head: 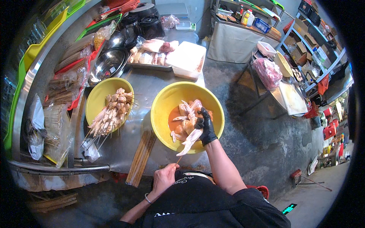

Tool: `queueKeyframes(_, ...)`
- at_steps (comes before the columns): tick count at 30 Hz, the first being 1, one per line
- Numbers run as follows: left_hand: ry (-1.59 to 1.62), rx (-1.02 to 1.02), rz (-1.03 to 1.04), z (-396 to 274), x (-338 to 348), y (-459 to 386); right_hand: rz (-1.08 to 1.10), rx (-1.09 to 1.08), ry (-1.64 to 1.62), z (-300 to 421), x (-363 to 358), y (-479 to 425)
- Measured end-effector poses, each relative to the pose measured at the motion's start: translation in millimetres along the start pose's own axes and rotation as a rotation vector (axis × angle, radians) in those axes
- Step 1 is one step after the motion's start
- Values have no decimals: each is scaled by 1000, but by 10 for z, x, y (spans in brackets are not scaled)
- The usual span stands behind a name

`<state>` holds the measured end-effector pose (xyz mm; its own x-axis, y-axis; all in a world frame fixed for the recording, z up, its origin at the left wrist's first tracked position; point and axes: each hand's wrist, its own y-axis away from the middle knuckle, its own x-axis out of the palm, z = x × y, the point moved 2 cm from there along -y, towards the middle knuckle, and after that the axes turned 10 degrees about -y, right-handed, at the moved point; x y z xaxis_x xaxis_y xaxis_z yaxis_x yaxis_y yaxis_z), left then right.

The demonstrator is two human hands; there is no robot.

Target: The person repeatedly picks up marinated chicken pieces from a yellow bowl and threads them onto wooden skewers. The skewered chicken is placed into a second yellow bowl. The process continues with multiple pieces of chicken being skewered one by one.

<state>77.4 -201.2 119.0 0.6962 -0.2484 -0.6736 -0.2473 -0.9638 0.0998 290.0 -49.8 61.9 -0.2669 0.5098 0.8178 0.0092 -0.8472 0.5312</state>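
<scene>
My right hand, in a black glove, holds a raw chicken wing over the near side of a large yellow bowl. Between the bare fingers of my left hand is a thin wooden skewer, its far end at the wing's tip; whether it has pierced the meat is hard to tell. More raw chicken wings lie in orange liquid in that bowl. A bundle of wooden skewers rests left of it, at the table's near edge. Skewered chicken pieces fill part of a smaller yellow bowl.
Behind the bowls stand a metal tray of packed raw meat and a white plastic tub. Steel bowls and bagged skewers are at the left. Across the floor, a round table holds bagged meat and a cutting board.
</scene>
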Motion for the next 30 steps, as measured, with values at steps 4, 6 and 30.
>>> queueKeyframes(4,54,7,-39,21,62,-57,141,162,-135,-97,-126,-67)
queueKeyframes(6,40,19,-27,48,117,-90,-32,113,-97,-227,22,106)
queueKeyframes(30,-159,198,-107,14,182,-133,-42,-17,228,-143,-275,-69)
